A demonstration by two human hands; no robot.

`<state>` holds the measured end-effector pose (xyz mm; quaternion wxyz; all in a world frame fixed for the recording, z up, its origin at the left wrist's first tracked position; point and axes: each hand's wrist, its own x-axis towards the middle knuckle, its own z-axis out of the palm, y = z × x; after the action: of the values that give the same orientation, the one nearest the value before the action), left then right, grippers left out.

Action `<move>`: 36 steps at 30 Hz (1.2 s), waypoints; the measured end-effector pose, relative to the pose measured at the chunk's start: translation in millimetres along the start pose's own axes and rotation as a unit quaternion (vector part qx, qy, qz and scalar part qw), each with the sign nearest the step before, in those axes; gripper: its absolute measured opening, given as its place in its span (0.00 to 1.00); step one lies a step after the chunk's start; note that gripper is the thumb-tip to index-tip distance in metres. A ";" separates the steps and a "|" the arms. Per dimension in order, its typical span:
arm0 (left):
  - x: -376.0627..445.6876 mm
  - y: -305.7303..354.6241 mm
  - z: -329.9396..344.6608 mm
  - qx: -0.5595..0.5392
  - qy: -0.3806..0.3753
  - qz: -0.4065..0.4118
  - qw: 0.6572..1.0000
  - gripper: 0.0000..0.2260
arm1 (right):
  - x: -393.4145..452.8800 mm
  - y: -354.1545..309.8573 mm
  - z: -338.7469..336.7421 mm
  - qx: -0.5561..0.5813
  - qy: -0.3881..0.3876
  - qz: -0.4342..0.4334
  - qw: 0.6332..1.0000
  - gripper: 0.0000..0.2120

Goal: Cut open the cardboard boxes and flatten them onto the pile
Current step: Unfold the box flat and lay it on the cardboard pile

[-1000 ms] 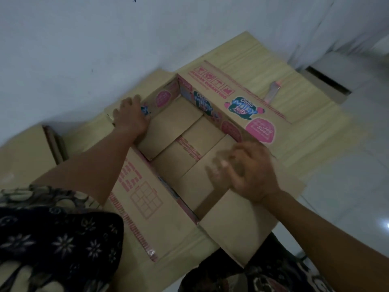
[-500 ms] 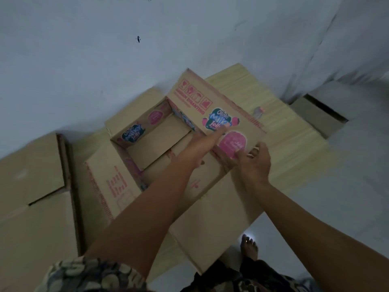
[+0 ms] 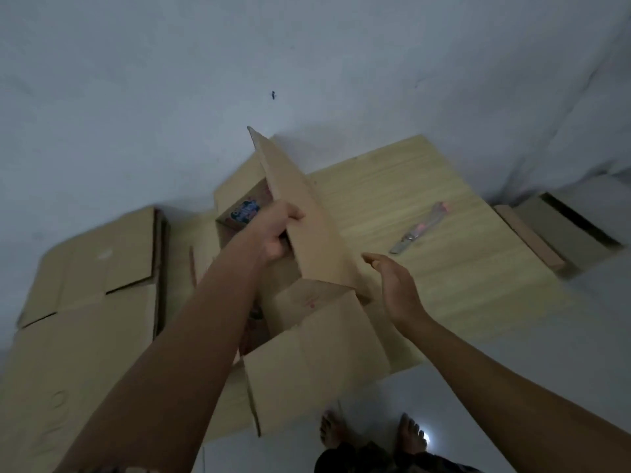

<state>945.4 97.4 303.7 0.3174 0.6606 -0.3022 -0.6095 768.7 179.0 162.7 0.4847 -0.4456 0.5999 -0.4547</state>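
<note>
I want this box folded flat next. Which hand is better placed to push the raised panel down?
Probably the left hand: it already grips the raised panel of the box. The right hand is open beside the panel and holds nothing.

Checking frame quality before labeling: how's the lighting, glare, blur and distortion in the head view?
Head view: dim, bluish light with low contrast; one glare spot on the floor tile by the feet; left hand gripping the cardboard box reads fairly sharp, the open right hand too; the cutter and flattened pile look soft; wide-angle bending shows toward the edges.
</note>
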 end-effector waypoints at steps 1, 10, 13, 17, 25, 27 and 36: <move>-6.9 -0.1 -11.5 -0.012 -0.006 0.002 1.000 0.06 | 6.6 -2.1 4.3 -0.006 -0.009 0.064 0.998 0.17; -58.8 -18.6 -114.7 -0.089 -0.032 0.035 0.995 0.19 | 15.9 -45.4 53.7 0.130 -0.211 0.247 0.937 0.32; -70.3 -32.0 -143.6 -0.100 -0.030 0.042 0.994 0.18 | 9.7 -44.2 64.7 0.116 -0.231 0.300 0.918 0.46; -81.9 -46.3 -175.0 -0.102 -0.023 0.030 0.994 0.12 | -15.5 -42.8 79.9 0.099 -0.186 0.335 0.918 0.46; -79.5 -42.7 -216.5 -0.083 0.004 0.029 0.996 0.13 | -10.0 -88.1 69.9 -0.034 0.128 0.123 0.984 0.45; -78.1 -39.3 -216.7 -0.090 -0.002 0.037 0.995 0.10 | -10.4 -105.1 68.5 -0.112 0.165 0.093 0.975 0.45; -75.9 -69.5 -248.4 -0.060 0.000 -0.049 0.997 0.09 | -30.0 -86.7 65.5 -0.078 0.013 0.200 0.977 0.35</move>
<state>1188.3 212.6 309.3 0.3261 0.6545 -0.2326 -0.6412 845.5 184.3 245.2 0.5217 -0.3466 0.7168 -0.3065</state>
